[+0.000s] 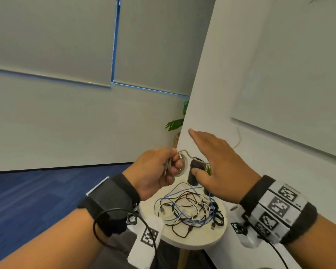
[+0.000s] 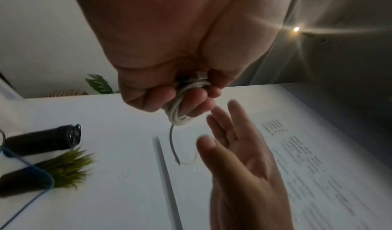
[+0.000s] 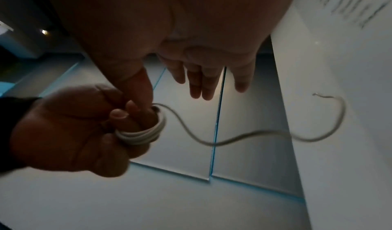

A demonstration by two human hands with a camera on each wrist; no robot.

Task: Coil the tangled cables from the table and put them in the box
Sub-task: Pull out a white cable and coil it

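The left hand [image 1: 155,167] grips a coiled white cable [image 1: 182,166] above the round table [image 1: 192,239], where tangled cables [image 1: 188,208] lie; the right hand [image 1: 217,167] hovers beside, fingers [image 3: 197,82] straight and spread.

Left hand [image 2: 169,62] gripping coiled white cable [image 2: 180,109]

An office: roller blinds [image 1: 50,39], blue carpet tiles [image 1: 37,193], a wall whiteboard [image 1: 299,84] and potted plant [image 1: 176,123].

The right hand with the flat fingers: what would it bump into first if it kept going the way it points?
Probably the white wall: the open right hand points up at it. Depth is unclear.
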